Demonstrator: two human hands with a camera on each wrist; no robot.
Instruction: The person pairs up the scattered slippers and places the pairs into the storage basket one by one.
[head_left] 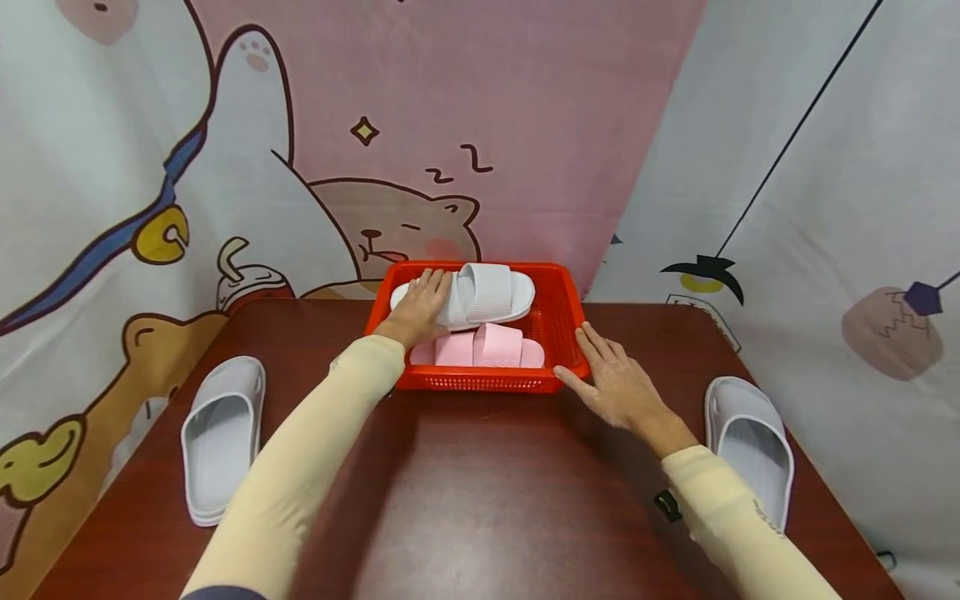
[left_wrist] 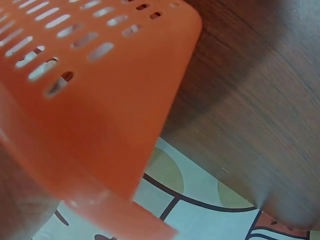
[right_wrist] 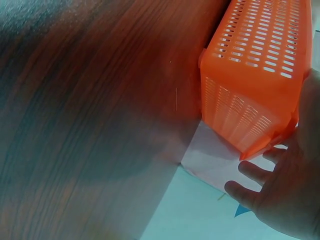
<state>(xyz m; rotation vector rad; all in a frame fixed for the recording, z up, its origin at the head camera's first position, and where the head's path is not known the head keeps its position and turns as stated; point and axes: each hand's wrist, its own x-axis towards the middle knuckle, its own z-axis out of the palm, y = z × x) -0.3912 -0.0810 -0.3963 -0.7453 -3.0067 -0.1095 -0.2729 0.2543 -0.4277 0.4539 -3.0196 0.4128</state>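
A red basket with perforated walls stands at the far edge of the table. White ribbed slippers lie along its back side, and pink slippers lie in front of them. My left hand reaches over the basket's left side and rests on the left end of the white slippers, fingers extended. At the basket's right front corner is my right hand, its fingers spread and fairly straight beside the rim. In the right wrist view, the right hand appears close to the orange-looking basket wall.
One grey slipper lies near the table's left edge; another grey slipper lies near the right edge, partly behind the right sleeve. A cartoon-printed cloth hangs behind the brown table.
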